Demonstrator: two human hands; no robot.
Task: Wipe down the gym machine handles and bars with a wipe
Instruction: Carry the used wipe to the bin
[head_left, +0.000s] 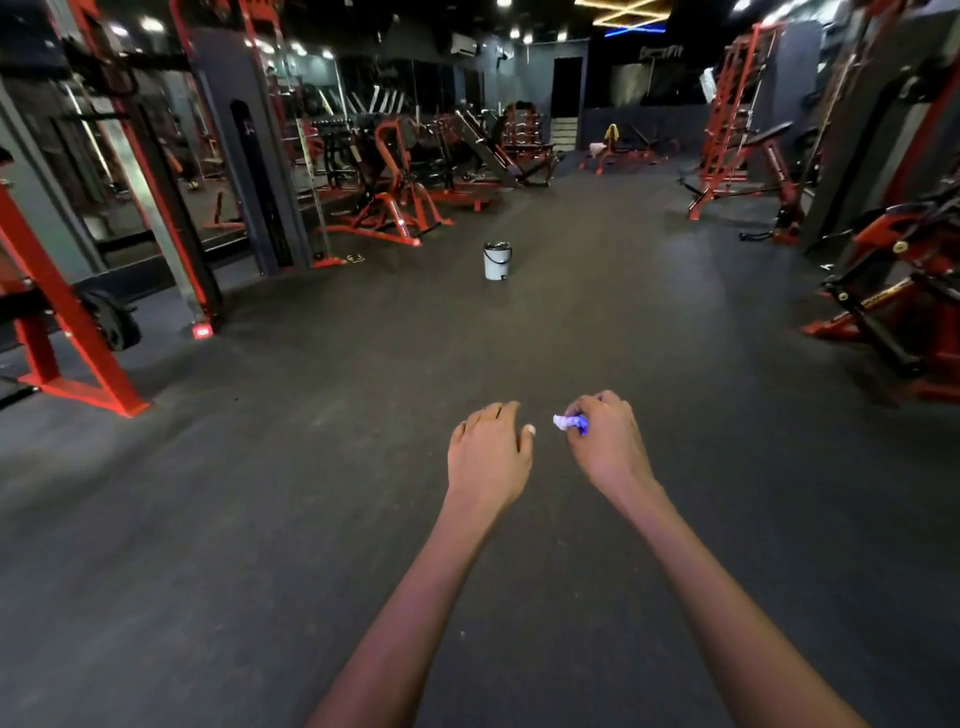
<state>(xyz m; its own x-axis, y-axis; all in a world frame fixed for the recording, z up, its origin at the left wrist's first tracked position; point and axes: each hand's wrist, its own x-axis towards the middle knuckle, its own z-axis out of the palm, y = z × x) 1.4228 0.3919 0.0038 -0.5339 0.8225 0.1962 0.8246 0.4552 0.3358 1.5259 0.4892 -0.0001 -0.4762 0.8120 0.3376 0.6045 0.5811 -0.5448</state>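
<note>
Both my arms reach forward over the dark gym floor. My right hand (605, 436) grips a small crumpled white wipe (565, 422), which pokes out from the curled fingers toward the left. My left hand (488, 447) hovers just beside it, palm down, fingers loosely bent and holding nothing. Red and black gym machines stand around: a rack (67, 322) at the near left, a plate-loaded machine (395, 208) further back on the left, another machine (898, 306) at the right. None is within reach of either hand.
A white bucket (497, 261) stands on the floor in the middle of the aisle ahead. A wide strip of dark rubber floor (597, 322) runs between the rows of machines. More red racks (737, 119) and benches line the far end.
</note>
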